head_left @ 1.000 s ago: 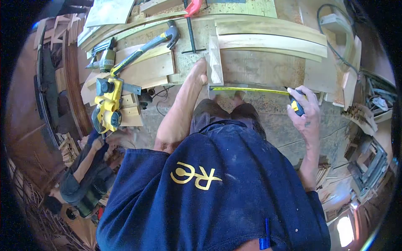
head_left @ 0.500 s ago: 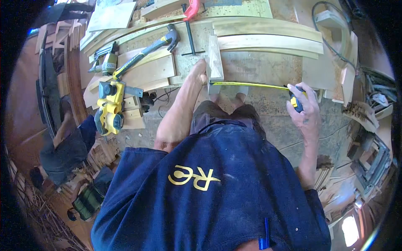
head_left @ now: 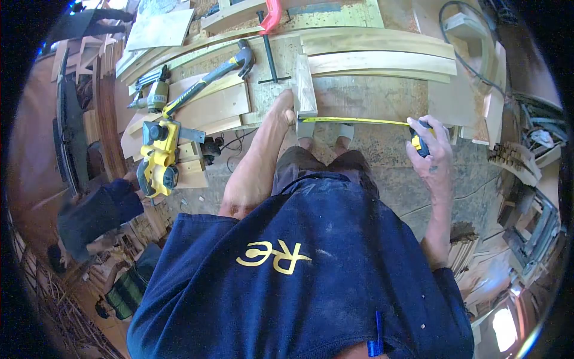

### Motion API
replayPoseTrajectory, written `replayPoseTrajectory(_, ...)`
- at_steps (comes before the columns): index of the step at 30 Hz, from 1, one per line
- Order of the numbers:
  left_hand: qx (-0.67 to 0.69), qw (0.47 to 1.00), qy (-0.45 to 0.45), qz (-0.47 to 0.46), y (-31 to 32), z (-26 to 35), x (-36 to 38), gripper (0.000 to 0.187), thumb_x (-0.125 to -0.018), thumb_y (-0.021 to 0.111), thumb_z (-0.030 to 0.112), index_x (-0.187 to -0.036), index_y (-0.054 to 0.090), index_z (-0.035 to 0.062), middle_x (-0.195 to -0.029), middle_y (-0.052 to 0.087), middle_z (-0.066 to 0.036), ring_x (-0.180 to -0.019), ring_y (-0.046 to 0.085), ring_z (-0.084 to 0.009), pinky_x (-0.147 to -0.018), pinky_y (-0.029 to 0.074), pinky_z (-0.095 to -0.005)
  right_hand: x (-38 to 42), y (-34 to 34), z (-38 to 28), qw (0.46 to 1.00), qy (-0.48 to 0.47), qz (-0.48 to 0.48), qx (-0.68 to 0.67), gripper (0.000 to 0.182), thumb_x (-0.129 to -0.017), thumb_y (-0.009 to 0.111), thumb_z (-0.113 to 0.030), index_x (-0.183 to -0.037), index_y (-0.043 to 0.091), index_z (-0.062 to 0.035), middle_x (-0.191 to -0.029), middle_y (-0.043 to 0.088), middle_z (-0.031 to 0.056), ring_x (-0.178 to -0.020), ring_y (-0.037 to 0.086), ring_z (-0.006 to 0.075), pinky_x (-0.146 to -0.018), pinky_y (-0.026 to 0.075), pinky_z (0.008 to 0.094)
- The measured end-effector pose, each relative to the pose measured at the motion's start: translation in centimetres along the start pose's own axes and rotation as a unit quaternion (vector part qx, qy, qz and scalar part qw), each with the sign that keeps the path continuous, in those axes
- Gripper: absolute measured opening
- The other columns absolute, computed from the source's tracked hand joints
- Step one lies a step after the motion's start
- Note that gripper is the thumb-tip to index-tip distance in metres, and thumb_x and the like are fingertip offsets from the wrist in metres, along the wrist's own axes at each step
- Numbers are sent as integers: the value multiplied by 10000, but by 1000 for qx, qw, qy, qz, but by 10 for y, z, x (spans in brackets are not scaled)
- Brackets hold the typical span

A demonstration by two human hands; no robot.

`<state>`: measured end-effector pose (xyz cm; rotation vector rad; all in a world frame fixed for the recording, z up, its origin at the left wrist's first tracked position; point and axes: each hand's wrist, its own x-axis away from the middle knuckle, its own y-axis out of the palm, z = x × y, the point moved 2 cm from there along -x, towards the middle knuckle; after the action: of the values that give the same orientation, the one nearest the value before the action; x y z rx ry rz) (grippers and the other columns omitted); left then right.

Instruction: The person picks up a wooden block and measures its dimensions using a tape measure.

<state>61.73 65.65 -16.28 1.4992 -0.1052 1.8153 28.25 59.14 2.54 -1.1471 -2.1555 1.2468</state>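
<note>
My right hand grips a black and yellow tape measure. Its yellow blade runs out level to the left, along the front edge of the workbench. The blade's far end lies at the near end of a short wooden block, which stands out from the bench top. Closed against the left side of that block is my left hand; some of its fingers are hidden. Beyond the blade, several long wooden strips lie across the bench, touching or close to the block.
A hammer, a nail gun and a yellow power planer lie on boards at left. A red-handled clamp is at the back. A cable curves at right. A co-worker bends at far left.
The view has shifted slightly. Both hands keep their places, with the tape still stretched between them. At the left, the co-worker's body and arm have moved.
</note>
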Motion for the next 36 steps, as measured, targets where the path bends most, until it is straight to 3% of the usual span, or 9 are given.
replayPoseTrajectory(6,-23,999,32,-24,-9,-10,-5,651,-1072,341,615,-1336,617,88,-1170,721,-102,-1043,699,-265,-924,554,-508,17,19,15,999,19,9,28,464,-778,742,-56,-1241,719,-91,-1368,615,224,-1317,566,413,-1102,472,499)
replayPoseTrajectory(9,-19,999,28,-36,-9,-8,-12,674,-1069,336,628,-1357,613,86,-1198,722,-103,-1075,700,-267,-956,551,-518,11,8,7,997,24,-26,-76,465,-707,729,-27,-1171,724,-52,-1181,639,169,-1128,633,355,-998,510,423)
replayPoseTrajectory(11,-25,999,44,-13,-1,-6,-3,724,-1043,342,677,-1381,606,93,-1224,718,-95,-1102,692,-261,-983,536,-516,5,-2,-10,994,34,-30,-99,464,-693,741,-16,-1156,723,-31,-1132,640,177,-1069,641,348,-925,522,445)
replayPoseTrajectory(15,-48,994,100,13,13,4,24,858,-954,383,822,-1442,590,147,-1300,692,-79,-1151,667,-238,-1024,496,-508,5,8,1,989,51,-37,-132,479,-695,752,-29,-1173,713,-26,-1132,640,181,-1061,643,342,-939,518,421)
replayPoseTrajectory(18,-160,984,75,-17,7,1,29,789,-962,465,770,-1401,622,133,-1275,698,-71,-1131,671,-208,-988,525,-463,2,15,6,977,109,-59,-172,515,-712,838,-69,-1212,715,-47,-1170,682,133,-1112,662,299,-1001,501,369)
replayPoseTrajectory(21,-133,979,41,-147,6,-6,47,547,-908,770,498,-1257,693,83,-1139,723,-32,-998,684,-148,-878,564,-339,-2,26,12,972,102,-58,-204,507,-715,805,-62,-1209,703,-11,-1139,657,164,-1088,648,327,-968,513,396)
replayPoseTrajectory(22,-125,980,113,-110,7,-4,51,529,-887,825,370,-1225,676,-9,-1077,733,-106,-1029,705,-187,-870,609,-368,-4,28,15,972,98,-58,-204,507,-715,805,-62,-1209,703,-11,-1139,657,164,-1088,648,327,-968,513,396)
replayPoseTrajectory(30,-270,917,293,-31,-3,31,72,444,-815,905,343,-1129,716,93,-955,707,16,-841,623,-77,-715,501,-264,-25,43,28,960,119,-53,-248,464,-780,774,-99,-1225,690,0,-1106,675,120,-995,663,233,-909,530,354)
replayPoseTrajectory(36,-224,912,340,-43,-14,29,58,404,-795,919,332,-1072,725,112,-854,681,51,-716,574,-44,-599,421,-218,-33,51,27,956,163,-94,-223,507,-751,812,-149,-1230,709,-20,-1142,692,156,-1050,664,279,-933,525,383)
